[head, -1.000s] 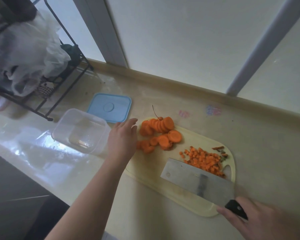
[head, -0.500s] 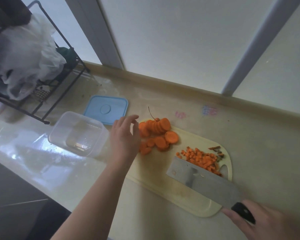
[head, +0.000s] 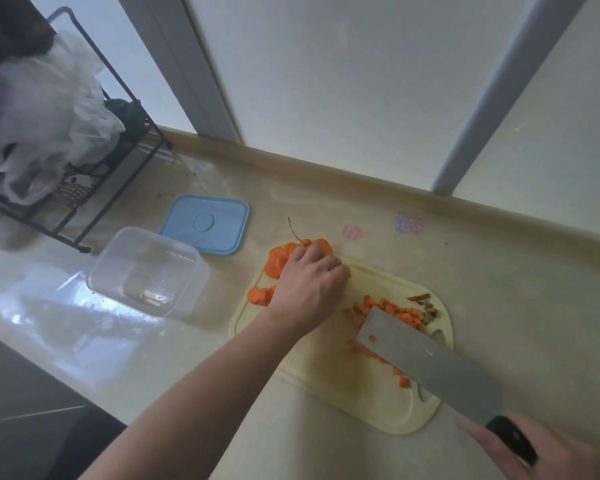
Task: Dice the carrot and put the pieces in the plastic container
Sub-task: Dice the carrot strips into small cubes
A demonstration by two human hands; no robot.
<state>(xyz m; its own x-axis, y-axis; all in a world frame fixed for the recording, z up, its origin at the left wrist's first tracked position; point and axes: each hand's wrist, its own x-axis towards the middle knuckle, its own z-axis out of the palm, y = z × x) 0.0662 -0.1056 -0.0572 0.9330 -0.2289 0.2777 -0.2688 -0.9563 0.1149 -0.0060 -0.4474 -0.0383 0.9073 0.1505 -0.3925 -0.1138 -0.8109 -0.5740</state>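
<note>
My left hand (head: 309, 289) curls over the carrot slices (head: 278, 261) at the far end of the cutting board (head: 329, 372), fingers gripping some. My right hand (head: 548, 455) holds the cleaver (head: 426, 362) by its black handle, blade over the diced carrot (head: 392, 310). The plastic container (head: 146, 271) sits left of the board, its blue lid (head: 205, 223) just behind.

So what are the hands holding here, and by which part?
Right hand grips the cleaver by its black handle. Left hand curls over the carrot slices; its hold is hidden.
</note>
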